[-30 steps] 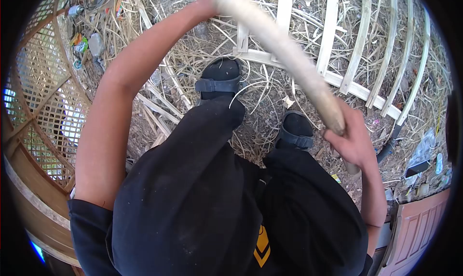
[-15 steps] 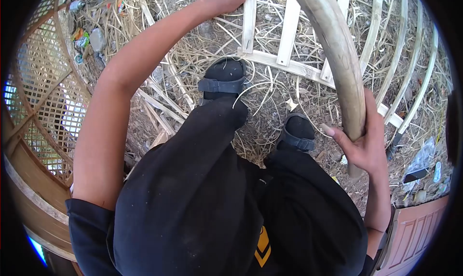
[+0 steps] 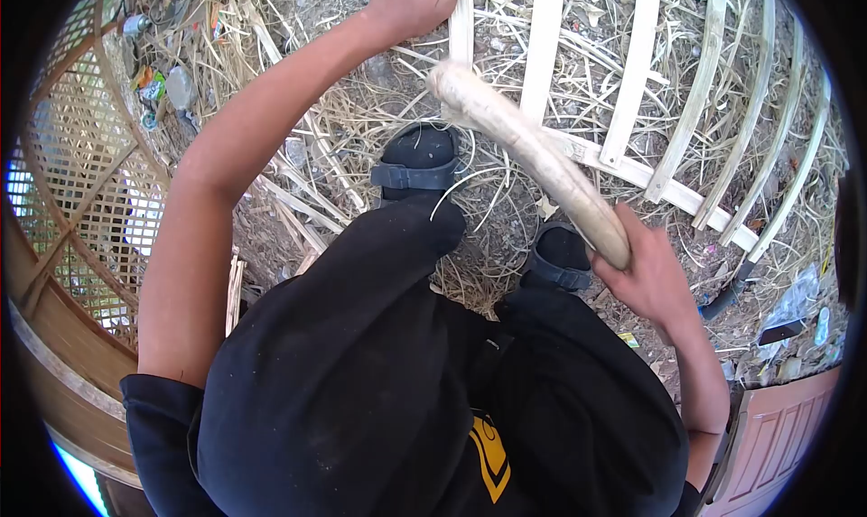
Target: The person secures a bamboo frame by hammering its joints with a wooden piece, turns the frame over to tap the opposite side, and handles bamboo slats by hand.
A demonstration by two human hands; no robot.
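A thick, pale, curved wooden stick [image 3: 542, 160] is held near its lower end by my right hand [image 3: 652, 269], whose fingers wrap round it. The stick's far end points up and left, over the ground by my sandal. At the top edge, my left hand [image 3: 414, 4] is closed at the upper end of a pale slat [image 3: 461, 29]; its fingers are partly cut off by the frame. More pale slats [image 3: 632, 74] lie side by side on the ground, joined to a crosspiece [image 3: 673, 189].
My sandalled feet [image 3: 417, 160] [image 3: 560, 255] stand among dry strips. A woven lattice panel [image 3: 90, 174] leans at the left. Right of me lie a dark phone [image 3: 781, 333], a plastic bag [image 3: 795, 298] and a brown panelled board [image 3: 781, 436].
The stick has swung down and left from its raised position half a second ago, and my right hand has turned with it. My left hand has shifted slightly left.
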